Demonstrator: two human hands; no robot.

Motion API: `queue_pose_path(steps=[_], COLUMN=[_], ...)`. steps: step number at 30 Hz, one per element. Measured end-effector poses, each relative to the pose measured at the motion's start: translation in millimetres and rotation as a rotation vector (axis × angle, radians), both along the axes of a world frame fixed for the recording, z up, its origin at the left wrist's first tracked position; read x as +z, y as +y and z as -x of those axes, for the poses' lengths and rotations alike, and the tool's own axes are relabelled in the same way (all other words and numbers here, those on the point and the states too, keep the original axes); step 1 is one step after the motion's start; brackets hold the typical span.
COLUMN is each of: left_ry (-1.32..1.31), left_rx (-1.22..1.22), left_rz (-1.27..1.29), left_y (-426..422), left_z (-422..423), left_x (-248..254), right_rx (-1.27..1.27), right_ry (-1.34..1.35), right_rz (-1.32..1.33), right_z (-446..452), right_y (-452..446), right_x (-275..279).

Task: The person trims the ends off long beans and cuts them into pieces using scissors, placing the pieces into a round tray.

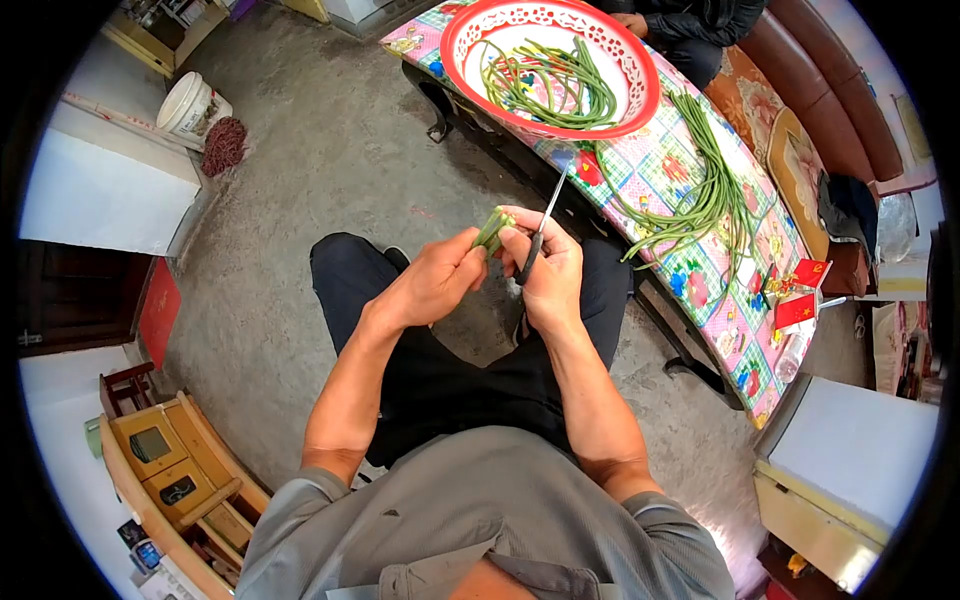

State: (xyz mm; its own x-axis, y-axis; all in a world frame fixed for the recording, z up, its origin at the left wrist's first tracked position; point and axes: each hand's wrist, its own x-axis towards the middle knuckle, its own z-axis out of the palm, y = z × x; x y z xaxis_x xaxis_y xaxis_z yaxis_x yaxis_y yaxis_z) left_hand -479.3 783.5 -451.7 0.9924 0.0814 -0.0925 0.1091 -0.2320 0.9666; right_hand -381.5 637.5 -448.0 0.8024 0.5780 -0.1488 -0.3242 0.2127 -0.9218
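Observation:
My left hand point(440, 282) is closed around a short bundle of green long beans point(490, 232), held above the floor between my knees. In my right hand point(552, 275) is a knife point(552, 205) with a slim silver blade and a black handle; the blade points up and away from me. The right thumb and fingertips also touch the end of the bean bundle. Beyond my hands, a red-rimmed white basin point(645, 105) on the table holds long green beans point(590, 85). More long beans point(715, 190) lie in a loose pile on the table to its right.
The table point(735, 345) has a patterned cloth and stands to my front right, with small red flags point(797, 312) near its end. A person in dark clothing point(705, 30) sits behind it. A white bucket point(190, 105) and a wooden cabinet point(165, 450) stand at left.

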Motion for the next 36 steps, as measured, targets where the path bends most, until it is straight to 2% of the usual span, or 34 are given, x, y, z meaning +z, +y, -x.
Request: queue_pose_path(steps=[6, 11, 15, 18, 20, 23, 30, 34, 36], left_ry=[-0.041, 0.175, 0.112, 0.099, 0.209, 0.092, 0.051, -0.013, 0.004], left_rx=[-0.004, -0.007, -0.034, -0.062, -0.066, 0.043, 0.09, 0.149, 0.164], left_rz=[-0.069, -0.083, -0.118, -0.076, 0.085, 0.172, 0.053, 0.189, 0.28], left_y=[1, 1, 4, 3, 2, -5, -12, -18, -20], left_z=[-2, -4, -4, -4, -4, -5, -11, -15, -14], left_x=[-1, 20, 3, 6, 11, 5, 7, 1, 2], right_rx=[-0.004, 0.035, 0.063, 0.051, 0.079, 0.122, 0.1, 0.055, 0.056], right_ry=[0.032, -0.004, -0.005, -0.116, -0.084, -0.087, -0.142, -0.052, 0.014], right_rz=[-0.013, 0.048, 0.134, 0.129, 0.114, 0.12, 0.112, 0.072, -0.047], right_z=[0, -1, -1, -5, -6, -9, -12, -12, -14], right_y=[2, 4, 2, 1, -3, -7, -11, -13, -14], right_x=[-3, -5, 3, -8, 0, -2, 3, 2, 1])
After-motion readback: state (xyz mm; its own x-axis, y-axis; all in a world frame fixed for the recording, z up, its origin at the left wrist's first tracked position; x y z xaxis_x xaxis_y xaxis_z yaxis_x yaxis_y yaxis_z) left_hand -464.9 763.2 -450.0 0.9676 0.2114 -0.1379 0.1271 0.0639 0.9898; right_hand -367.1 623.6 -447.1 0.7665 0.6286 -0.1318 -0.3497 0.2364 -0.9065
